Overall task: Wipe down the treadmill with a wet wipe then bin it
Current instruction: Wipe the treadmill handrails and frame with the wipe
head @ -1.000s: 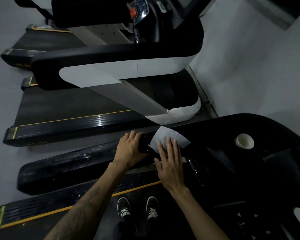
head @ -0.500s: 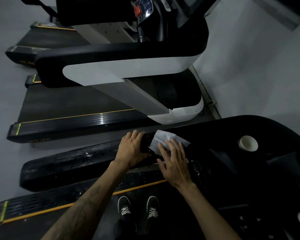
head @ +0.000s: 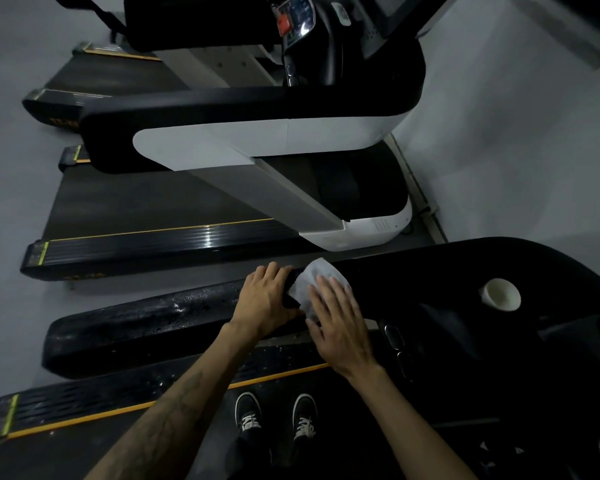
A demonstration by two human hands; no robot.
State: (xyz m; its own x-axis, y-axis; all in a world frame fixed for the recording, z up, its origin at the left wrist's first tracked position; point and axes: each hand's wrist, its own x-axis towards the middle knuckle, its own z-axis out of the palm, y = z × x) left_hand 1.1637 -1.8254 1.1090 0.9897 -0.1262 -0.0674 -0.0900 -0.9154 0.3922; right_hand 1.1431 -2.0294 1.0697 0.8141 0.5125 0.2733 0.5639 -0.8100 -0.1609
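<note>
I stand on a black treadmill, whose left handrail (head: 146, 323) runs out to the left with wet streaks on it. A white wet wipe (head: 309, 277) lies on the rail where it meets the console. My right hand (head: 340, 323) presses flat on the wipe with straight, spread fingers. Just left of the wipe, my left hand (head: 265, 299) curls over the rail and grips it. Most of the wipe is hidden under my right hand.
A white paper cup (head: 501, 294) sits in the console's cup holder at the right. A second treadmill (head: 264, 140) with a white and black arm stands beyond the rail. My two shoes (head: 274, 417) are on the belt below. A grey wall is at the right.
My right hand has slid the wipe slightly along the rail toward the console. My left hand keeps its grip on the rail. The view has shifted a little.
</note>
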